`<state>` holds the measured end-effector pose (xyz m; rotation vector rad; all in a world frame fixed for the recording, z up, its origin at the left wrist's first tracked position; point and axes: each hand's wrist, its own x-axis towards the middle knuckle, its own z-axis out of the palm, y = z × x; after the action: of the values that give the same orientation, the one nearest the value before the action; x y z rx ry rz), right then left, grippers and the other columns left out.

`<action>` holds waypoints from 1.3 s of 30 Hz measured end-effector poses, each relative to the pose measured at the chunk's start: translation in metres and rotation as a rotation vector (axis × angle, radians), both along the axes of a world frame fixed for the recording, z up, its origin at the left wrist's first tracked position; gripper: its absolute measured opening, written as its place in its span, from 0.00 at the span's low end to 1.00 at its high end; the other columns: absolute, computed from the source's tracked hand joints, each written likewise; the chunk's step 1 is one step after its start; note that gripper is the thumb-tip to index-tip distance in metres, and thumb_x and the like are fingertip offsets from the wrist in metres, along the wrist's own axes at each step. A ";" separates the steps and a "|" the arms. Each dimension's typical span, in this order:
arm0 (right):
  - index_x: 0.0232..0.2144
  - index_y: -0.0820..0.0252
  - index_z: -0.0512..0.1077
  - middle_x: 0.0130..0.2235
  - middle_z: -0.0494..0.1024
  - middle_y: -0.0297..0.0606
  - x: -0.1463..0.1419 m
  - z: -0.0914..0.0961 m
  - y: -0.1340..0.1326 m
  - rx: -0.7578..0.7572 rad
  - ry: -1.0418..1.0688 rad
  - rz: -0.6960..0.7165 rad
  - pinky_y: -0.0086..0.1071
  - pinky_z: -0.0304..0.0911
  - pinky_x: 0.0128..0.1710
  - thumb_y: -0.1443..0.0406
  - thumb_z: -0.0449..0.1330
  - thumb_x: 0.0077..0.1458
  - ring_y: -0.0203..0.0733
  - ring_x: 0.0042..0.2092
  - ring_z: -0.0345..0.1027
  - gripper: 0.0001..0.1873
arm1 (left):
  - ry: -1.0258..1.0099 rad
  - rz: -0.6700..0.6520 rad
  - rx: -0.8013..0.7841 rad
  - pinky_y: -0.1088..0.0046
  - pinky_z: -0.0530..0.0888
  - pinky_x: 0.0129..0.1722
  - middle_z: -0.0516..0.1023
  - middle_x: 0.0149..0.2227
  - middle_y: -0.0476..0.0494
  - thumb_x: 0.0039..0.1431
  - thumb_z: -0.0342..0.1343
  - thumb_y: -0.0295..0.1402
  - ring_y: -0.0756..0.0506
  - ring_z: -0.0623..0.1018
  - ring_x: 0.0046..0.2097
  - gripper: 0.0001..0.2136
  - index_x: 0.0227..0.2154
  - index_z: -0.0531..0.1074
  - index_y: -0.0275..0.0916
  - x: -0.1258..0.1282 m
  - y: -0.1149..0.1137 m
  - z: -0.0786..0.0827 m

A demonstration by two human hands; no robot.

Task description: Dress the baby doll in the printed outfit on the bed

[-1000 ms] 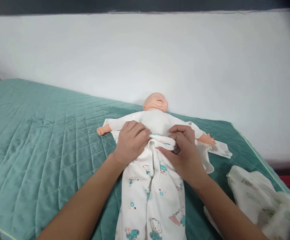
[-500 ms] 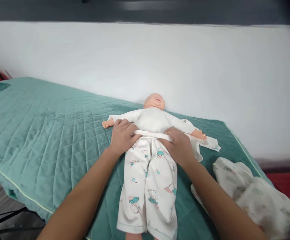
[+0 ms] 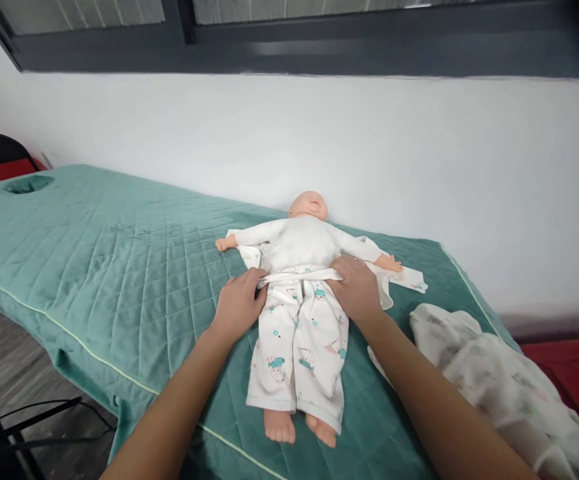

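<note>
Both hands (image 3: 238, 303) (image 3: 358, 288), waistband edge (image 3: 299, 276) (opposite sides)

Bed (image 3: 119, 267): before the wall (image 3: 319, 133); opening (image 3: 28, 184) near its far left end.
Doll (image 3: 304, 243): face up on the bed, head near the wall, feet toward the front edge.
Trousers (image 3: 314, 360): on the doll's legs.
Left hand (image 3: 239, 300): at the left side of the waistband (image 3: 299, 274).
Right hand (image 3: 356, 285): at the waistband's right side.
Garment (image 3: 412, 279): partly beneath the doll, one sleeve to the right.
Cloth (image 3: 499, 377): on the bed, right of the doll.
Window frame (image 3: 309, 57): above the wall section behind the doll.
</note>
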<state>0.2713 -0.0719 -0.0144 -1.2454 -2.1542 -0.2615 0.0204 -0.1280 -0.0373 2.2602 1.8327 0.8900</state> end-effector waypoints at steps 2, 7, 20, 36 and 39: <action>0.24 0.55 0.63 0.27 0.71 0.38 0.002 -0.002 -0.009 0.032 -0.018 -0.006 0.37 0.56 0.38 0.64 0.52 0.58 0.45 0.33 0.62 0.11 | 0.026 0.025 -0.019 0.65 0.67 0.41 0.79 0.40 0.46 0.65 0.48 0.34 0.43 0.78 0.41 0.09 0.46 0.67 0.42 0.001 0.001 0.000; 0.26 0.55 0.65 0.27 0.72 0.37 0.003 -0.006 -0.038 -0.062 0.018 -0.096 0.35 0.54 0.34 0.62 0.55 0.56 0.45 0.33 0.64 0.08 | 0.065 0.057 -0.061 0.64 0.67 0.43 0.79 0.45 0.45 0.65 0.48 0.32 0.42 0.78 0.45 0.10 0.47 0.67 0.42 0.004 0.005 0.002; 0.32 0.55 0.66 0.32 0.70 0.32 0.015 0.002 -0.042 -0.525 0.425 -0.078 0.34 0.58 0.35 0.47 0.61 0.53 0.40 0.34 0.62 0.19 | 0.050 0.010 -0.070 0.68 0.67 0.35 0.77 0.46 0.44 0.61 0.48 0.28 0.41 0.77 0.44 0.10 0.45 0.68 0.43 0.014 0.022 0.009; 0.32 0.58 0.72 0.47 0.67 0.41 0.011 -0.008 -0.037 -0.475 0.553 -0.015 0.39 0.64 0.49 0.48 0.68 0.45 0.46 0.47 0.65 0.22 | -0.121 0.121 0.018 0.70 0.68 0.37 0.79 0.41 0.47 0.58 0.51 0.29 0.44 0.77 0.40 0.12 0.44 0.70 0.44 0.016 0.039 0.006; 0.25 0.58 0.69 0.43 0.67 0.41 0.008 -0.008 -0.038 -0.358 0.543 -0.005 0.39 0.62 0.49 0.52 0.66 0.48 0.45 0.45 0.65 0.17 | -0.191 0.157 0.092 0.70 0.69 0.35 0.78 0.32 0.49 0.55 0.53 0.30 0.45 0.77 0.35 0.11 0.42 0.71 0.43 0.011 0.005 -0.002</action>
<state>0.2797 -0.1100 -0.0222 -1.3242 -1.7618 0.4360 0.0316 -0.1227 -0.0391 2.0185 1.9389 1.1936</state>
